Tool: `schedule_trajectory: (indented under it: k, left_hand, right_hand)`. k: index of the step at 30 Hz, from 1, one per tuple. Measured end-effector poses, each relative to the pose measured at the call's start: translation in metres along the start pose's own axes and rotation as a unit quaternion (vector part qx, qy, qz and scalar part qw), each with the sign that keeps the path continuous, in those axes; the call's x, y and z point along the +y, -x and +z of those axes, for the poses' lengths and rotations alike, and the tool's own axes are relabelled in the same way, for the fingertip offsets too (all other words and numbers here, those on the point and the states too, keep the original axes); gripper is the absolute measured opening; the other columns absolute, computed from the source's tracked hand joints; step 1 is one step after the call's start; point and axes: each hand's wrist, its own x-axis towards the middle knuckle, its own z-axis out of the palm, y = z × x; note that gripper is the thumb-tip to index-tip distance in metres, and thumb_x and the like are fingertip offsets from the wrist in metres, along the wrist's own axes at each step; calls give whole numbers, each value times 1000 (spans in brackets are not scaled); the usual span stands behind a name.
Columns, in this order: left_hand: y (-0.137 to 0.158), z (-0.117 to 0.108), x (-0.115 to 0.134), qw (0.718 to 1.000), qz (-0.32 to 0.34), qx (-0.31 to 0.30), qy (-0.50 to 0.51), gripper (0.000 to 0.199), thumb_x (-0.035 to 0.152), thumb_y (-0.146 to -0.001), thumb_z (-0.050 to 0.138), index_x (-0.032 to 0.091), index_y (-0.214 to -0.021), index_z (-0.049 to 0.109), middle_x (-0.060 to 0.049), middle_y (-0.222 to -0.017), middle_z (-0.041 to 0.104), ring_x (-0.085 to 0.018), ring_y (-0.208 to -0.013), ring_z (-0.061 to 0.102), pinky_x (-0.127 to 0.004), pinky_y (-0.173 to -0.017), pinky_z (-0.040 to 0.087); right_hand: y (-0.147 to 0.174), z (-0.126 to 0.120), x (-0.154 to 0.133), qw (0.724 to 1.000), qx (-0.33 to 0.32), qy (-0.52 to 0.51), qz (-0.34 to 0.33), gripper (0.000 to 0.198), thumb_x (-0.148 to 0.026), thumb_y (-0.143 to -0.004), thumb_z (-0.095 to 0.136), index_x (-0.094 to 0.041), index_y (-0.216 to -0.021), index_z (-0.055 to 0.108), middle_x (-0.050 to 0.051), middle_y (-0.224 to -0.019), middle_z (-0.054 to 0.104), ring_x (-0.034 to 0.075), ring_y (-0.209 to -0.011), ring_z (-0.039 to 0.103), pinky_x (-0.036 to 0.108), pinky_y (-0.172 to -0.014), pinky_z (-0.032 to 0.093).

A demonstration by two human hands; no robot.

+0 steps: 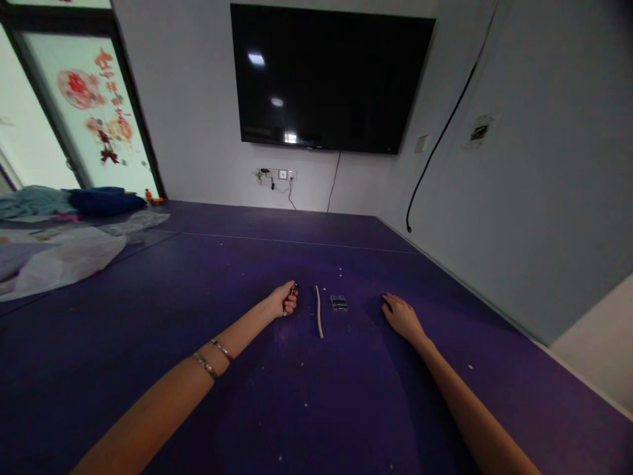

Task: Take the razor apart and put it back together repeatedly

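My left hand point(285, 300) is closed round a small dark and silvery object point(293, 288); its ends poke out above and below the fingers, and its kind is not clear. To the right of that fist lies a slim, slightly bent pale stick or piece of cable point(319, 313). A small dark, flat, roughly square piece with light markings point(339, 303) lies just beyond it, apart from both hands. My right hand point(399, 315) rests palm down on the purple surface point(316, 409), its fingers loosely extended and nothing visible in them.
Clear plastic sheeting point(74, 260) and a dark blue cloth point(106, 200) lie at the far left. Small white scraps dot the surface. A black cable point(435, 146) hangs along the right wall, and a television point(333, 79) is mounted on the back wall.
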Motion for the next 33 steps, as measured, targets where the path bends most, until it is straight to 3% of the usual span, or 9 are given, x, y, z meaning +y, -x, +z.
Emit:
schedule_trajectory:
  k: [5,25,29,33]
  left_hand:
    - [3,4,-3,1000,-7,6,5,44,44,-92,22,18,-59,32,11,-39,20,-2,-26,16,-15,-33,7]
    - [7,3,-7,999,34,32,-25,43,41,-93,20,19,-57,30,10,-39,20,-3,-26,16,-16,-32,6]
    - [10,4,-9,996,63,39,-41,42,43,-92,24,20,-57,30,10,-38,21,-3,-25,15,-17,-32,7]
    - [20,10,-14,989,136,36,-51,43,49,-88,31,20,-57,31,10,-37,23,-3,-25,15,-17,-30,7]
  right_hand:
    - [0,-1,-1,1000,-4,-4,4,44,-28,-85,35,-10,-120,55,13,-129,50,24,-121,43,38,-101,31]
    - [-2,3,4,1000,-2,4,-6,44,-28,-85,35,-10,-119,56,13,-129,50,24,-121,44,37,-101,32]
    - [-1,1,1,1000,-1,1,-3,44,-28,-85,35,-10,-119,55,13,-129,50,24,-120,44,39,-100,33]
    - [0,1,1,1000,0,-3,1,42,-28,-85,36,-13,-119,56,12,-128,51,24,-120,44,39,-100,33]
